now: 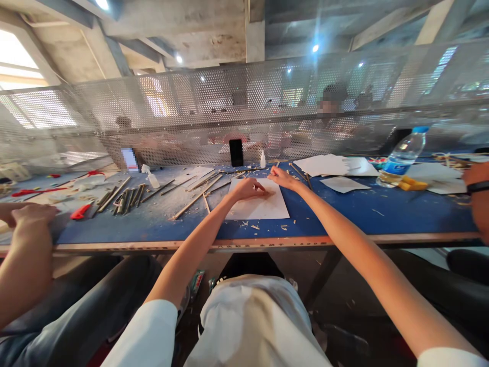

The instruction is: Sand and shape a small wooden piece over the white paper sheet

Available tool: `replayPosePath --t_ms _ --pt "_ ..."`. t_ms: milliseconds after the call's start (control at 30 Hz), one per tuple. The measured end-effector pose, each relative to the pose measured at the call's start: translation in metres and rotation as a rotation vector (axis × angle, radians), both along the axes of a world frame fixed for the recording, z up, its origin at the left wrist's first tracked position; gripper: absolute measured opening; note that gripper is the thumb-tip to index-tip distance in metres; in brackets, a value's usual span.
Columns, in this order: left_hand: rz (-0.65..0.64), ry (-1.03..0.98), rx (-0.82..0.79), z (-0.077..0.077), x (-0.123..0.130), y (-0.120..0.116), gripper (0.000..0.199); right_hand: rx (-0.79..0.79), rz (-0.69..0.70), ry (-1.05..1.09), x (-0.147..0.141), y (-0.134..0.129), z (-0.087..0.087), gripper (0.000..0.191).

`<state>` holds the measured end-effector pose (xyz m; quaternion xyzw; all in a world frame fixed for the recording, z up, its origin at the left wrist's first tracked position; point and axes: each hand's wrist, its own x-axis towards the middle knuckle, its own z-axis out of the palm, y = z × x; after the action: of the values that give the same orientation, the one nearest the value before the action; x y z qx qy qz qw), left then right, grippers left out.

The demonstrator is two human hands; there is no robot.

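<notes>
A sheet of white paper lies on the blue table in front of me. Over its upper left part is my left hand, its fingers curled together just above or on the sheet. Near the sheet's far right corner, my right hand has its fingers drawn together in a pinch. Whatever either hand holds is too small or too hidden to name. Brownish marks or crumbs show on the paper beside my left fingers.
Wooden sticks and shavings litter the left side. Beyond the paper stand a black phone and a small white bottle. A water bottle stands right, before a perforated metal screen. People sit at both sides.
</notes>
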<state>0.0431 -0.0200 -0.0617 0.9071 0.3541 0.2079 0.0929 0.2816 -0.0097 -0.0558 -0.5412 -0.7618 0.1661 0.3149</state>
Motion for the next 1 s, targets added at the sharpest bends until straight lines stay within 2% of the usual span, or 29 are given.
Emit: replayPosePath --t_ms 100,200,367,500,767,1000 --pt "0.006 -0.031 0.013 -0.0014 0.0021 0.0005 0.018 -0.102 0.086 0.054 -0.0028 -0.0025 0.0 0.021" --pt "0.035 -0.083 0.053 -0.0018 0.0034 0.0018 0.016 -0.154 0.153 0.1 -0.0032 -0.0044 0.0003 0.032" --pt "0.095 -0.179 0.207 -0.0038 0.0015 0.0061 0.017 -0.191 0.157 0.124 -0.0001 -0.0055 0.0007 0.048" --pt "0.129 -0.17 0.276 -0.0035 -0.0013 0.006 0.013 -0.221 0.173 0.141 0.0024 -0.0063 0.0017 0.056" --pt "0.176 -0.1 0.248 0.0016 -0.002 0.0013 0.017 -0.217 0.254 0.21 0.0037 -0.0031 0.0 0.056" --pt "0.146 -0.083 0.263 0.0021 -0.0018 -0.0017 0.019 -0.216 0.245 0.217 0.0011 -0.005 -0.0002 0.051"
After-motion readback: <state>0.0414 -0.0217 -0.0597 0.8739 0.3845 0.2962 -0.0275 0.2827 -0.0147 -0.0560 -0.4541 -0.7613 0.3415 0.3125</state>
